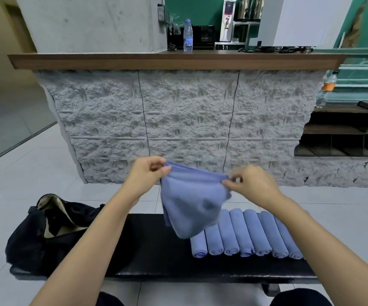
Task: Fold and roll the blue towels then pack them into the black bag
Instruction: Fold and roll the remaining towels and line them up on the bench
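I hold a loose blue towel (192, 204) in the air above the black bench (156, 250). My left hand (144, 175) pinches its top left corner and my right hand (252, 184) pinches its top right corner, so the cloth hangs down between them. Several rolled blue towels (247, 235) lie side by side on the right half of the bench, partly hidden behind the hanging towel. The black bag (52, 230) sits at the bench's left end with its mouth open, showing a pale lining.
A grey textured counter front (178, 124) with a wooden top (174, 59) stands close behind the bench. Water bottles (187, 36) and appliances are on it. Dark shelves (344, 133) are at right. Pale floor tiles surround the bench.
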The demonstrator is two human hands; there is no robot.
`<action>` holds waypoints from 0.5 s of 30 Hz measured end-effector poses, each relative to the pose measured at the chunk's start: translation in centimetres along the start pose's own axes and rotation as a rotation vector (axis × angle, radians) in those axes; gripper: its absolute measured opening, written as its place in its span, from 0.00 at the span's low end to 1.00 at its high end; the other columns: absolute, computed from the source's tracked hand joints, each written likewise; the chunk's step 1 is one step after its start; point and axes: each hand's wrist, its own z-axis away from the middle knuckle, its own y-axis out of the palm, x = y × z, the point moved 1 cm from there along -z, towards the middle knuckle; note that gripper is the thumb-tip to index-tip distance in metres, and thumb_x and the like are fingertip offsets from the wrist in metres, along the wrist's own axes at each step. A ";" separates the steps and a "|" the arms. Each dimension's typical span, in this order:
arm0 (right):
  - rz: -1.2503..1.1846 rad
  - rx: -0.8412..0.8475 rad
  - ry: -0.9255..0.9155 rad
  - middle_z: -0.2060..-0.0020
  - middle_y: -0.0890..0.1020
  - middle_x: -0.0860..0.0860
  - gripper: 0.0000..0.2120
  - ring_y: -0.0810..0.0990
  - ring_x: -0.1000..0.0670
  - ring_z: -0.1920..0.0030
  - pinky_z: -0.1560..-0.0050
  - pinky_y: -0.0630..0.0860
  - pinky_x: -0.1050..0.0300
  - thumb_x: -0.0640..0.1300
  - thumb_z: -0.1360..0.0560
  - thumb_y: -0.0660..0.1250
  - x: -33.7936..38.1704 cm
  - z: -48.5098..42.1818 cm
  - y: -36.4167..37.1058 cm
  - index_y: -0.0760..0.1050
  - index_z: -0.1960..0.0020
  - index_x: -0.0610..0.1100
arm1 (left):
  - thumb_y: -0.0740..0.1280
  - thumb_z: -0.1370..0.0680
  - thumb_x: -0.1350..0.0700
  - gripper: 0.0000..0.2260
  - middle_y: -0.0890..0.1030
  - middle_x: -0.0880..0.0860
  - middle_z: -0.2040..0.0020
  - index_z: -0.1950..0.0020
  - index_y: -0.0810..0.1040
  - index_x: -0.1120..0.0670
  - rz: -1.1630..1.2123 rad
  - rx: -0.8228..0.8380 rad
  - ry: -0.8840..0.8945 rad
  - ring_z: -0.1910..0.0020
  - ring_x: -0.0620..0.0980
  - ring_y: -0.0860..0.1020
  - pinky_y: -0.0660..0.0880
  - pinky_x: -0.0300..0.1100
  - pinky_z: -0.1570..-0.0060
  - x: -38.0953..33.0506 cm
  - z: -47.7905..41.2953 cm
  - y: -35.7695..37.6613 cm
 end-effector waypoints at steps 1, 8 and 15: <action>-0.025 0.168 0.063 0.74 0.75 0.52 0.13 0.72 0.50 0.68 0.68 0.63 0.57 0.54 0.28 0.69 -0.7 -0.1 0.9 0.76 0.70 0.52 | 0.69 0.25 0.65 0.09 0.78 0.42 0.73 0.62 0.78 0.52 -0.083 0.056 -0.066 0.72 0.35 0.73 0.70 0.35 0.61 0.9 0.0 0.0; -0.580 0.279 0.034 0.70 0.76 0.48 0.07 0.69 0.54 0.69 0.67 0.64 0.66 0.44 0.29 0.73 0.8 0.7 0.2 0.81 0.64 0.44 | 0.71 0.26 0.56 0.03 0.76 0.57 0.66 0.57 0.82 0.47 -0.132 0.233 -0.191 0.63 0.48 0.73 0.68 0.42 0.55 1.8 1.3 -3.1; -0.562 0.569 0.004 0.62 0.83 0.49 0.13 0.79 0.52 0.57 0.47 0.74 0.58 0.47 0.28 0.72 2.3 -1.6 1.5 0.79 0.44 0.52 | 0.65 0.22 0.59 0.05 0.77 0.54 0.62 0.56 0.79 0.56 -0.158 0.322 -0.287 0.61 0.48 0.74 0.70 0.39 0.54 3.3 2.1 -6.5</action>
